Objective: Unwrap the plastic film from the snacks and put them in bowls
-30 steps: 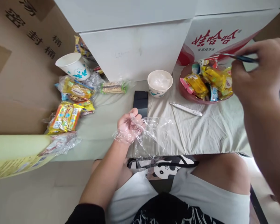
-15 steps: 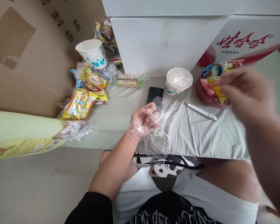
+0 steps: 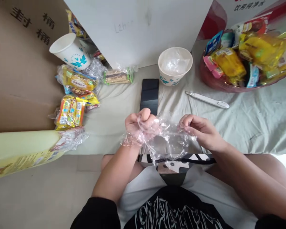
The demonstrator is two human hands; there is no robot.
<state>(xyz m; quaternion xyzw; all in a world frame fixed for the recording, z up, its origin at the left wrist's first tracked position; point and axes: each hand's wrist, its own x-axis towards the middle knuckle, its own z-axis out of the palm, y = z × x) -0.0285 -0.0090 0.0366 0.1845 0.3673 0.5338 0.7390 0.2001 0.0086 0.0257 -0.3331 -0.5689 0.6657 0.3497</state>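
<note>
Thin clear plastic film (image 3: 173,141) stretches crumpled between my two hands, over the near table edge. My left hand (image 3: 143,124) is closed, fingers curled, with the film around it and bunched at the wrist; whether it is a bag or a glove I cannot tell. My right hand (image 3: 200,128) pinches the film's right side between thumb and fingers. Just beyond my left hand lies a black phone (image 3: 149,95). A white box cutter (image 3: 207,100) rests beyond my right hand. Behind the phone, to its right, a paper cup (image 3: 166,74) holds crumpled clear plastic.
A red bowl (image 3: 219,85) at the right is heaped with wrapped snacks (image 3: 230,65). Another paper cup (image 3: 78,55) and several snack packets (image 3: 71,111) lie at the left, beside a cardboard box (image 3: 21,82). A wrapped bar (image 3: 118,77) lies against the white box (image 3: 138,31).
My right hand has come from the snack bowl down to the film and now pinches it. The film is spread wider between both hands. The view has shifted closer.
</note>
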